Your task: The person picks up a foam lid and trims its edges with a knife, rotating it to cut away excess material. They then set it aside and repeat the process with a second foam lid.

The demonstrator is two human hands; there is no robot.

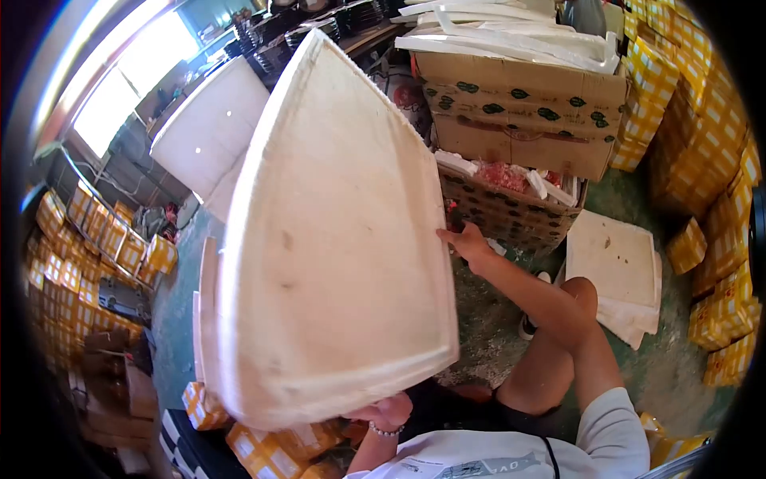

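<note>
A large white foam board (343,215) with a raised rim and a few brown marks stands tilted in front of me. My left hand (387,411) is at its bottom edge, the fingers partly hidden behind the board, a beaded bracelet on the wrist. At the board's right edge is my right hand (467,243), its fingers bent around something dark and red that I cannot make out, the index fingertip touching the rim.
Cartons (519,104) topped with foam strips stand ahead. An open box (511,199) holds foam scraps. Flat foam sheets (610,263) lie on the floor at right. Another white board (211,120) leans behind. Yellow-taped boxes (694,128) are stacked on both sides.
</note>
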